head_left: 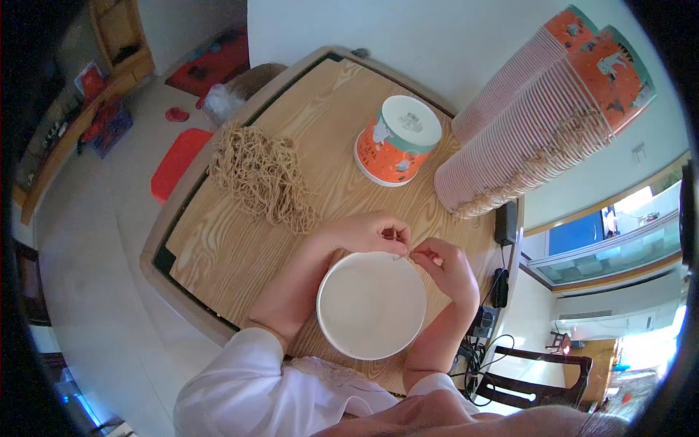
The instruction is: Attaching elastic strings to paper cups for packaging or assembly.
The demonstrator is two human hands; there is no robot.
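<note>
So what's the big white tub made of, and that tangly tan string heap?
White tub: probably smooth, coated paperboard, judging by its even surface and thin rim; plastic is possible. String heap: maybe jute or paper twine, dull, with kinked tan strands.

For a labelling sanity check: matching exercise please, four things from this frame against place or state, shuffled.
Things:
1. Twine heap
2. Lone orange-and-green tub
3. White-lined tub
4. Nested tub stacks

Places/states:
A. Nearest the left hand and right hand, mouth up
B. Rising tall at the table's right side
C. Tan, tangled, on the left part
D. Upside down, base on top

Pairs: 1-C, 2-D, 3-A, 4-B
</note>
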